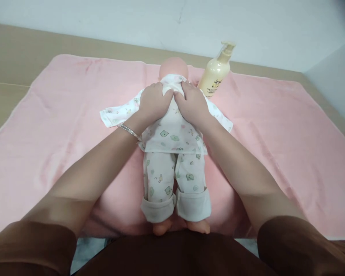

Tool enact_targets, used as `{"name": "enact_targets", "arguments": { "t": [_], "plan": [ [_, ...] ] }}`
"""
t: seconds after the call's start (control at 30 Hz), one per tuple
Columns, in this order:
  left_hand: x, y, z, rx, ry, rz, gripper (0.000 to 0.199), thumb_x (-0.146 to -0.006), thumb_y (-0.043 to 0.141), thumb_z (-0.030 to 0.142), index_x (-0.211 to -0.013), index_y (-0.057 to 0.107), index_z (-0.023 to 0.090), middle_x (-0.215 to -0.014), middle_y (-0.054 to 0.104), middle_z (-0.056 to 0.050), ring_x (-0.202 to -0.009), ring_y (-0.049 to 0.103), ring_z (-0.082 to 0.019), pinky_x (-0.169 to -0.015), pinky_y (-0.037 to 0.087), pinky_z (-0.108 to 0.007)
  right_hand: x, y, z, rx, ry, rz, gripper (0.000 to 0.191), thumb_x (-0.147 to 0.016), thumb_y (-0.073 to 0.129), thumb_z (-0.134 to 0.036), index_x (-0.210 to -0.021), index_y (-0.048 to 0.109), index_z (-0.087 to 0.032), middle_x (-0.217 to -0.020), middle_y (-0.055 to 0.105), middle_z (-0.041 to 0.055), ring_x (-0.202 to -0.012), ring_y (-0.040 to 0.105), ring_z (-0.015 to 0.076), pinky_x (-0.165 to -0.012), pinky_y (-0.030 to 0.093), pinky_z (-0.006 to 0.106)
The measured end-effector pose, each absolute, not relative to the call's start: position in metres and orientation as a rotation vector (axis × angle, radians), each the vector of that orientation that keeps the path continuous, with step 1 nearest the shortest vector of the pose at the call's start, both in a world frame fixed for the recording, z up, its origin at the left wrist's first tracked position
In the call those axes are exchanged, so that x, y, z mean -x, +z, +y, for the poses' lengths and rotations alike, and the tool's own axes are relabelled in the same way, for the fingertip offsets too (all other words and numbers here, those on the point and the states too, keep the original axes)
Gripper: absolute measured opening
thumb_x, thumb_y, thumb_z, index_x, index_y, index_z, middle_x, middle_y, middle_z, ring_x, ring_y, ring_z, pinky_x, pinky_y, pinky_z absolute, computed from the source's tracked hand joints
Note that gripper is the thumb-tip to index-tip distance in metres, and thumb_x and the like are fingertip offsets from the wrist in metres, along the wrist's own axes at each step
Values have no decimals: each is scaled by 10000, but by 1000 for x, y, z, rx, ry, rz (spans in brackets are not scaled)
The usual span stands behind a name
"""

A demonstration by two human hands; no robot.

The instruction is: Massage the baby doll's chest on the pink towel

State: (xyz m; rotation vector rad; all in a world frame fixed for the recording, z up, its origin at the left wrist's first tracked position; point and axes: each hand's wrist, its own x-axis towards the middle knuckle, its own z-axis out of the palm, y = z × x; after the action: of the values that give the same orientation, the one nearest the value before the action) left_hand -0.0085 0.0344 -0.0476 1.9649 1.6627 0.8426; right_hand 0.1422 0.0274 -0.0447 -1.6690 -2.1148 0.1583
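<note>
A doll [174, 68] in white printed clothes lies on a pink blanket, its head away from me and its feet at the near edge. My left hand [156, 100] rests flat on the upper part of the white shirt [174, 132], on the left side. On the right side of the same shirt lies my right hand [192, 101], palm down. The two thumbs almost meet at the middle. Both hands have their fingers laid out, and neither grips anything visible. The trousers [161, 176] have turned-up cuffs, with the feet showing below.
A cream pump bottle [215, 74] stands on the blanket just right of the doll's head, close to my right hand. The pink blanket [276, 134] covers a wooden surface [11, 50]. A pale wall rises behind it.
</note>
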Motion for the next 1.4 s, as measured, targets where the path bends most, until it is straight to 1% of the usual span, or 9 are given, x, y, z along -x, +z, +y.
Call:
{"name": "enact_targets", "arguments": {
  "t": [0.1, 0.3, 0.43, 0.6, 0.73, 0.97, 1.03, 1.2, 1.4],
  "plan": [
    [8, -47, 34, -1971, 838, 1690, 339, -997, 435, 392, -1110, 679, 184, -1196, 730, -144, -1257, 641, -323, -1213, 483, -490, -143, -54, 29, 1631, 142, -2087, 401, -1094, 331, -349, -1305, 612, -157, -1407, 663, 193, -1396, 578, 358, -1178, 462, 547],
    [9, -46, 37, -1977, 829, 1690, 348, -992, 436, 356, -1129, 698, 172, -1204, 733, -147, -1306, 632, -337, -1267, 440, -512, -137, -55, 20, 1615, 85, -1977, 325, -1067, 314, -261, -1059, 635, -211, -1111, 721, 121, -1110, 668, 296, -1066, 511, 470],
    [11, -47, 40, -1971, 843, 1667, 368, -997, 439, 366, -1144, 704, 158, -1204, 738, -151, -1299, 643, -337, -1269, 439, -519, -135, -56, 18, 1599, 76, -1943, 305, -1062, 309, -244, -996, 606, -228, -1024, 698, 91, -1032, 663, 279, -1011, 522, 442],
    [11, -53, 42, -1998, 876, 1664, 352, -1009, 444, 365, -1152, 699, 170, -1227, 740, -136, -1272, 659, -313, -1251, 468, -490, -136, -59, 19, 1557, 112, -1909, 310, -1061, 304, -268, -993, 605, -233, -991, 690, 80, -1018, 663, 277, -1017, 524, 454],
    [4, -42, 31, -2048, 778, 1779, 358, -1038, 397, 341, -1161, 687, 172, -1261, 726, -145, -1336, 636, -305, -1305, 419, -464, -143, -60, 28, 1533, 214, -1913, 280, -1049, 368, -340, -1047, 625, -230, -1091, 721, 97, -1124, 663, 307, -1064, 519, 492],
    [-9, -12, -12, -2308, 324, 1792, 499, -1023, 332, 157, -1464, 524, 21, -1598, 530, -230, -1588, 428, -328, -1392, 297, -496, -149, -53, 39, 1630, 278, -1959, 252, -1047, 389, -359, -1017, 593, -213, -1132, 725, 125, -1151, 667, 339, -1094, 508, 559],
    [-8, -16, -11, -2304, 422, 1752, 477, -1011, 357, 171, -1434, 554, 73, -1559, 576, -185, -1583, 434, -312, -1395, 301, -485, -147, -51, 36, 1651, 239, -1979, 262, -1053, 368, -345, -1017, 587, -207, -1123, 720, 137, -1150, 668, 347, -1095, 507, 567],
    [8, -30, 19, -2148, 579, 1694, 365, -1013, 393, 314, -1161, 685, 153, -1248, 708, -151, -1355, 619, -343, -1263, 466, -516, -137, -43, 12, 1704, 117, -2071, 333, -1073, 309, -337, -983, 593, -188, -1056, 704, 172, -1127, 674, 368, -1076, 514, 594],
    [20, -37, 36, -1994, 686, 1659, 423, -1014, 397, 474, -1133, 691, 195, -1185, 740, -143, -1274, 644, -354, -1193, 514, -498, -135, -36, -1, 1643, 97, -2158, 275, -1050, 373, -344, -991, 597, -197, -1067, 707, 173, -1118, 669, 365, -1024, 545, 590]
  ]
}}
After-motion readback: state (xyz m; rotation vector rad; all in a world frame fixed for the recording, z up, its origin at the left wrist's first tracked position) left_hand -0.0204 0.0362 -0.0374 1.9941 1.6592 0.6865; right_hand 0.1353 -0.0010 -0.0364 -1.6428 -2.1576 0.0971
